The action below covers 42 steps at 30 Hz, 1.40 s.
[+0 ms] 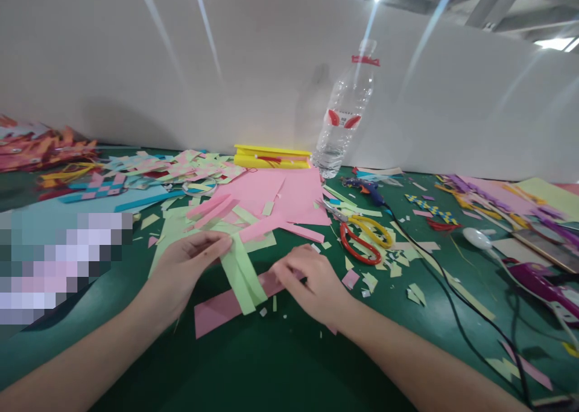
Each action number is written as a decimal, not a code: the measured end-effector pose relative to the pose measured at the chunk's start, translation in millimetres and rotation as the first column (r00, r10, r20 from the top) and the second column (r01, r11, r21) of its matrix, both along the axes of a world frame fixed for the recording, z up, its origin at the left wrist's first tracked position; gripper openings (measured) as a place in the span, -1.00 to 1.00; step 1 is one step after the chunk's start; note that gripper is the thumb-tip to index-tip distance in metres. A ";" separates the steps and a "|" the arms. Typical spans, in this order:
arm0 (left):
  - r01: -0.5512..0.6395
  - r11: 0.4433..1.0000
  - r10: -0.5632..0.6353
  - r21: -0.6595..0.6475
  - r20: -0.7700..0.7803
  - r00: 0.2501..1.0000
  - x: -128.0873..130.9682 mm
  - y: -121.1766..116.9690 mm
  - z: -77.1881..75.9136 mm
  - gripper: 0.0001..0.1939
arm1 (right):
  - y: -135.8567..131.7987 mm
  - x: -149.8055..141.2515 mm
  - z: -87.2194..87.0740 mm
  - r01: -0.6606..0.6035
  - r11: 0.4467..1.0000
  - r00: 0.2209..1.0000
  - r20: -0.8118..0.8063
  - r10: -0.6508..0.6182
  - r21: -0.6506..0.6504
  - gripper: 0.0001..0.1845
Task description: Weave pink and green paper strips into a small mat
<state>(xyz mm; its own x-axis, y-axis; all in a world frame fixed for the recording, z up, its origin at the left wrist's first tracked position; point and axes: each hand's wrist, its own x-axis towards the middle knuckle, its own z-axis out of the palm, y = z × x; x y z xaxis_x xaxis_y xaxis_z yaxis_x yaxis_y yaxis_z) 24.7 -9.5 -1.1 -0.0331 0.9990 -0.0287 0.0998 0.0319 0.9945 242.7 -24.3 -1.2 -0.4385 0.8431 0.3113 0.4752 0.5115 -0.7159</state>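
Note:
My left hand pinches the top ends of a few light green paper strips, which hang down across a pink paper strip lying flat on the green table. My right hand rests on the right end of that pink strip, fingers curled and pressing it down. More pink strips and a large pink sheet lie just beyond the hands.
Scissors with red and yellow handles lie right of the pink sheet. A clear water bottle and a yellow box stand by the white wall. A blue glue gun, black cables, woven paper pieces and scraps litter the table.

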 end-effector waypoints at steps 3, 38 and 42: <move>-0.027 1.000 0.027 -0.011 0.073 0.997 -5.5 4.1 2.4 -0.72 | 12.5 10.1 -4.4 0.125 0.982 0.989 0.065 -0.135 0.145 -0.70; 0.225 0.957 -0.231 -0.185 -0.010 0.973 -7.1 2.8 2.4 -0.69 | 83.7 -29.8 9.6 0.260 0.953 0.899 0.319 -0.298 0.157 -0.78; 0.233 0.955 -0.241 -0.182 -0.022 0.970 -7.7 3.8 1.5 -0.67 | 80.7 -13.9 8.4 0.220 0.975 0.971 0.092 -0.220 0.014 -0.73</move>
